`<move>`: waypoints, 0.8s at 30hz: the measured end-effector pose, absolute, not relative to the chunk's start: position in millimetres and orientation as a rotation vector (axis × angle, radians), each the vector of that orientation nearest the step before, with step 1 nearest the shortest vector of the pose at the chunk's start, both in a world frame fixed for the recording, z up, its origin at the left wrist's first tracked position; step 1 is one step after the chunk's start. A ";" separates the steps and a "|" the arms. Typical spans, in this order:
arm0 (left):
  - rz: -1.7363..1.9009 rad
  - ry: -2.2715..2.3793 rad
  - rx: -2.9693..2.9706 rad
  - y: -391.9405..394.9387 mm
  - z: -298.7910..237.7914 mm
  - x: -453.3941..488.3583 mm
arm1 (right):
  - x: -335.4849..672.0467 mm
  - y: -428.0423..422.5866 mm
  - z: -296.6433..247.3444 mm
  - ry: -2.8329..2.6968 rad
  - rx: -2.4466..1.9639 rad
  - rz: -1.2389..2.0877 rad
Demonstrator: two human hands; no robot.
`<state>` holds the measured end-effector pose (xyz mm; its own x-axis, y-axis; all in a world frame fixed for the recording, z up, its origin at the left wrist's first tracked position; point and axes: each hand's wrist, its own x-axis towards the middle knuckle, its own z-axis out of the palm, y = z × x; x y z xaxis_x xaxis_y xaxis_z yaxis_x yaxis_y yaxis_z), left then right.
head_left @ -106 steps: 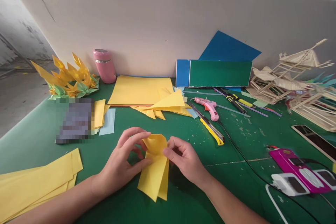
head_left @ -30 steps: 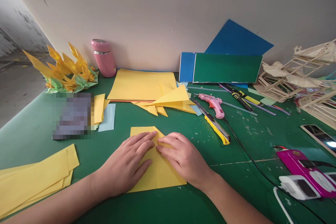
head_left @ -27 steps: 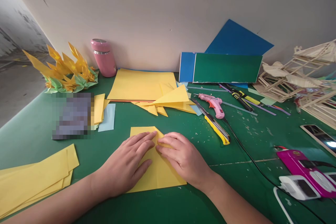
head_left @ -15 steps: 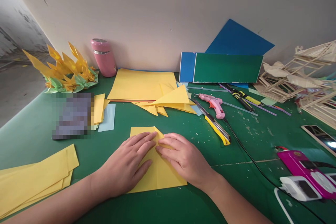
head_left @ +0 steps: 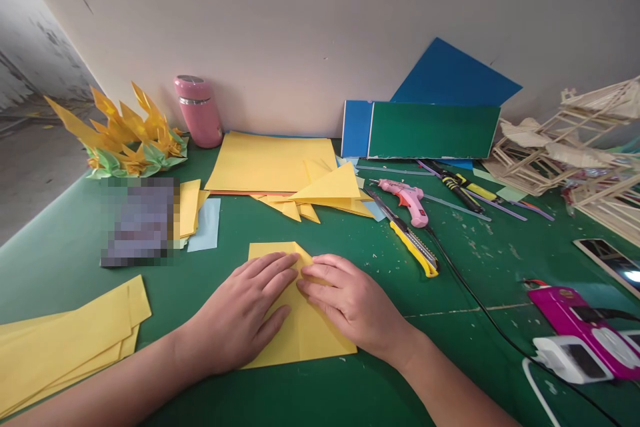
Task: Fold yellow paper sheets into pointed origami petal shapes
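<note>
A folded yellow paper sheet (head_left: 305, 337) lies flat on the green table (head_left: 350, 393) in front of me. My left hand (head_left: 240, 317) rests palm down on its left half, fingers stretched out and pressing it. My right hand (head_left: 350, 303) lies flat on its right half, fingertips meeting those of the left near the sheet's top fold. Neither hand grips anything.
Yellow paper strips (head_left: 65, 340) lie at the near left, a stack of yellow sheets (head_left: 273, 163) and folded triangles (head_left: 330, 193) behind. A yellow utility knife (head_left: 407, 237), pink glue gun (head_left: 407, 199), pink bottle (head_left: 199, 111), paper flowers (head_left: 127, 137), stick models (head_left: 575, 153) and a magenta device (head_left: 575, 327) stand around.
3.5 s ago both hands held the folded yellow paper up off the table; since then it has been laid flat and pressed. Over the last second nothing visibly moved.
</note>
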<state>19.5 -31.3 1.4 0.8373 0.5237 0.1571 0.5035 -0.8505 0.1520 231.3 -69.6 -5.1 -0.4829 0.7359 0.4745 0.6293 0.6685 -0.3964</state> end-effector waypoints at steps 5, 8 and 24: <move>0.252 0.834 2.923 -32.0 0.8 18.9 | 232.1 -69.4 -4.2 -2.271 -1.026 0.189; 0.243 0.839 2.929 -32.2 1.1 19.1 | 232.5 -69.5 -3.6 -2.273 -1.023 0.187; 0.263 0.845 2.916 -32.0 3.8 22.6 | 233.9 -68.8 -4.0 -2.304 -1.018 0.165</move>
